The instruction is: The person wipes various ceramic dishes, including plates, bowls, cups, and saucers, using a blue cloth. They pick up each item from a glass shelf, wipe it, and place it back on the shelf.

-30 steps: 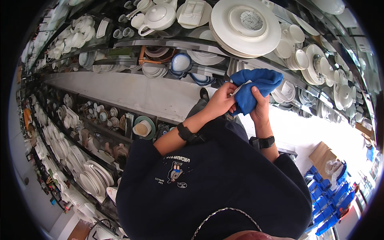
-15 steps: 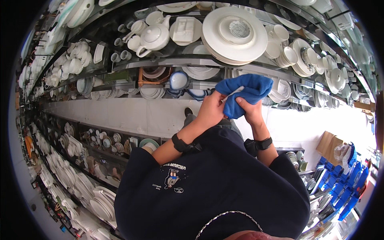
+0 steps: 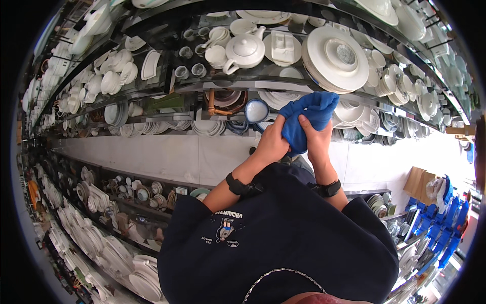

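Coach: Your biggest hazard is the far shelf (image 3: 268, 85), crowded right in front of you. I'd keep your reach short and work over the pale floor (image 3: 167, 157) on the near side of it.

Spotter: Next, mind the stack of large white plates (image 3: 316, 63) just beyond your knuckles; its near rim looks to reach over the shelf's front edge. The white teapot (image 3: 245, 50) to its left has its handle toward you, so I'd avoid swinging left.

Coach: Your blue cloth (image 3: 310, 109) is bunched up between you and the shelf. Your left hand (image 3: 272, 144) grips its left side, and your right hand (image 3: 319, 139) holds its right side, thumb on top. I'd want one hand steadying while the other moves, your pressure even and no corner trailing.

Spotter: What can't you be told from here? The cloth covers part of the white dishes (image 3: 349, 112) behind it. Your shoe (image 3: 252, 150) is only a dark sliver. The folds could be wrapped round something; I can't tell, so I'd support them from below. Most of your right fingers are behind the fabric, and your left fingertips are hard to make out.
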A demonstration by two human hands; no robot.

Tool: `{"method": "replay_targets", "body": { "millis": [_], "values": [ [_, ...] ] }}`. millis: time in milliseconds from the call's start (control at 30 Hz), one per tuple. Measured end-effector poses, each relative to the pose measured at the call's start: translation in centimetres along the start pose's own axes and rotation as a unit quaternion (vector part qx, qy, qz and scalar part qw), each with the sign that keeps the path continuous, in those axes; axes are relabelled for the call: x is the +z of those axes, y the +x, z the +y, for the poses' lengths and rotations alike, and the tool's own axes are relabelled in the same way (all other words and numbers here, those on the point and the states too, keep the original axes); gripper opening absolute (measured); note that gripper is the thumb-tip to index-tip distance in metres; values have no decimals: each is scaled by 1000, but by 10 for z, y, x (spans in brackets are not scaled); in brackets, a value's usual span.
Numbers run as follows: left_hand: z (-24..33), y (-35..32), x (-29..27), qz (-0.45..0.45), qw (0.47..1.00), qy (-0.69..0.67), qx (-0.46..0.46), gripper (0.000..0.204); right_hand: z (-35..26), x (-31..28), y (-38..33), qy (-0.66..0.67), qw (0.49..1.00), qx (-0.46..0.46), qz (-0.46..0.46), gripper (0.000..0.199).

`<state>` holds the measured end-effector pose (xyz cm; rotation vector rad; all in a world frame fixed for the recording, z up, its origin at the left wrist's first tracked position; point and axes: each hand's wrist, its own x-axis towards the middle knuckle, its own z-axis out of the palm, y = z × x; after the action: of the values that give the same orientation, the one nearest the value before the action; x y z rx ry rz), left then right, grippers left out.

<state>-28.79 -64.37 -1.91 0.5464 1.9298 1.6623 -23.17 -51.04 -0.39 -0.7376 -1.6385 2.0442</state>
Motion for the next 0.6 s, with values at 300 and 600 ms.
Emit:
{"method": "replay_targets", "body": {
  "millis": [300,600],
  "values": [
    [17,-7,-41,8,999,-17,-30,24,-19,38,5,-124,988,-84,-27,42],
    [46,16,-23,-77,994,-43,-65,15,-35,6,26,-161,980,-117,9,40]
  ]
}}
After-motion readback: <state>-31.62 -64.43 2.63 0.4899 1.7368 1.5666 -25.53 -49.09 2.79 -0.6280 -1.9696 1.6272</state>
